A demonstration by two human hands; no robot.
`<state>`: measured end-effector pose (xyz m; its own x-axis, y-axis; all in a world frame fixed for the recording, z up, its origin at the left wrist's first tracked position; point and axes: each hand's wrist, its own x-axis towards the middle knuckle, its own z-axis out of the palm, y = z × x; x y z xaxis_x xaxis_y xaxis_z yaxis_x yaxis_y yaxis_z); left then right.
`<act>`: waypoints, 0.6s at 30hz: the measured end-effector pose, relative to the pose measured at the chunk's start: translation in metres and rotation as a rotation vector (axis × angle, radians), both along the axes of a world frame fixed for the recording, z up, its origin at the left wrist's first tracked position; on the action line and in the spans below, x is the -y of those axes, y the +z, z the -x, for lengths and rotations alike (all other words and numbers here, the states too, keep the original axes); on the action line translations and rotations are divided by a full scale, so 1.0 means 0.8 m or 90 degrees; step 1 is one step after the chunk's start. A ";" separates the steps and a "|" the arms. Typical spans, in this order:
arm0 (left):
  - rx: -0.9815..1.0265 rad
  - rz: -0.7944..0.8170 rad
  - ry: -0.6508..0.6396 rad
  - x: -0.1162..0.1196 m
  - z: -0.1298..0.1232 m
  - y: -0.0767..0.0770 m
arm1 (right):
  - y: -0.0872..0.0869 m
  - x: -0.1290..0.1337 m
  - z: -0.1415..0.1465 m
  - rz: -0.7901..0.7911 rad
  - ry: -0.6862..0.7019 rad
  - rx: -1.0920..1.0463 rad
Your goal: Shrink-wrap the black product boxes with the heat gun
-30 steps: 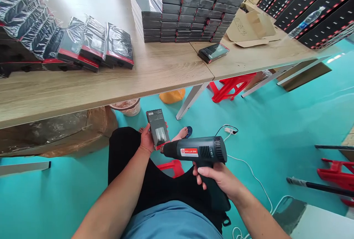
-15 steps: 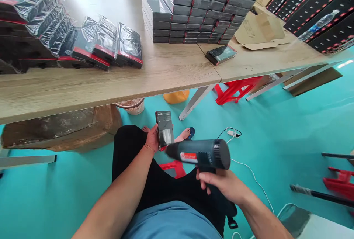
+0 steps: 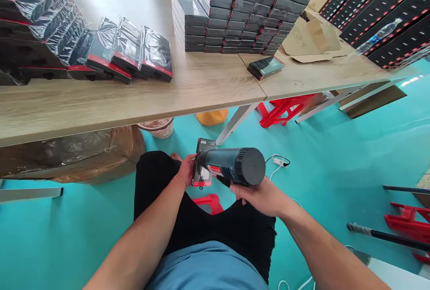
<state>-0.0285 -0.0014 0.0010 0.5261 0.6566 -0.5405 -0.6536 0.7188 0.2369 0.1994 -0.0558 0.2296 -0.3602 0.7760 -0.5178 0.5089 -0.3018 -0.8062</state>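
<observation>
My left hand grips a flat black box with a red lower edge by its left side, above my lap. My right hand is wrapped round the handle of a dark green heat gun. The gun's nozzle end points left at the box and overlaps it from this view, so I cannot tell the gap between them. Part of the box's face is hidden behind the gun. On the table lie several similar boxes in loose clear film, the closest being a wrapped box.
Above my lap runs a wooden table, bearing a tall stack of black boxes, a single box and a cardboard piece. Beneath it are a bucket, a yellow object and a red stool. A power strip lies on the floor.
My right hand has brought the heat gun up and left, over the box, and turned its rear end toward me. The box in my left hand has tilted and shifted slightly right.
</observation>
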 end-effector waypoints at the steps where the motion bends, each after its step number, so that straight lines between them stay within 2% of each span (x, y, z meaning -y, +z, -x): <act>1: -0.004 0.007 -0.012 0.000 0.000 -0.001 | 0.001 -0.002 0.001 -0.003 0.010 -0.005; 5: 0.022 -0.010 -0.016 0.000 0.001 0.001 | 0.005 -0.006 -0.005 0.113 0.118 -0.025; 7: 0.029 -0.016 0.002 0.001 0.001 0.004 | 0.002 -0.010 -0.016 0.099 0.050 -0.005; 11: 0.078 -0.023 0.061 0.002 0.001 0.008 | -0.016 -0.019 -0.034 0.013 -0.274 0.014; 12: 0.091 -0.028 0.078 0.002 0.001 0.008 | -0.022 -0.017 -0.034 0.016 -0.323 0.004; 14: 0.088 -0.028 0.097 -0.001 0.001 0.006 | -0.032 -0.007 -0.026 0.059 -0.347 -0.044; 16: 0.052 -0.013 0.112 -0.003 0.000 0.004 | -0.042 0.009 -0.012 0.109 -0.307 -0.130; 18: 0.019 0.004 0.131 -0.004 -0.001 0.003 | -0.052 0.024 0.002 0.108 -0.283 -0.211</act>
<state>-0.0278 0.0018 0.0036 0.3975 0.7486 -0.5307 -0.7935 0.5709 0.2108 0.1979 -0.0753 0.1879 -0.1828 0.8060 -0.5629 0.0321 -0.5674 -0.8228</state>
